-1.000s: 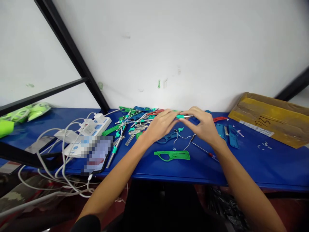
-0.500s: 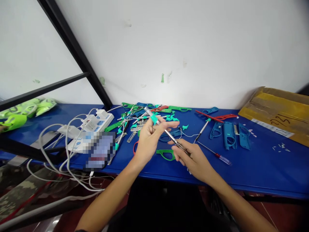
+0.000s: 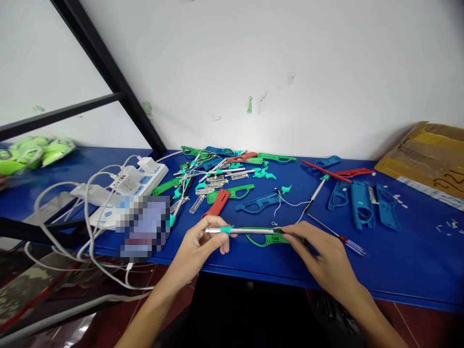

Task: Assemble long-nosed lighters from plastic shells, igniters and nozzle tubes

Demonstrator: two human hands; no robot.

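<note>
Held level between my two hands is a metal lighter tube (image 3: 252, 231) with a teal piece near its left end. My left hand (image 3: 203, 246) is closed around that teal end, the tube lying across its fingers. With thumb and fingertips my right hand (image 3: 319, 246) pinches the dark right end, whose tip those fingers cover. Just behind the tube lies a green lighter shell half (image 3: 259, 240), partly hidden by it. A red lighter shell (image 3: 218, 203) rests beyond my left hand, and a blue shell half (image 3: 259, 202) lies farther back.
A pile of lighter parts (image 3: 217, 182) spreads along the wall. A screwdriver (image 3: 353, 245) and blue shell pieces (image 3: 362, 208) lie at right, before a taped carton (image 3: 427, 159). At left are a power strip (image 3: 155, 179) with white cables and a blurred phone (image 3: 145, 229).
The tube has swung from slanting to level and come lower, nearer the table's front edge. My left hand has moved left and down; my right hand has shifted right. The view has turned slightly.
</note>
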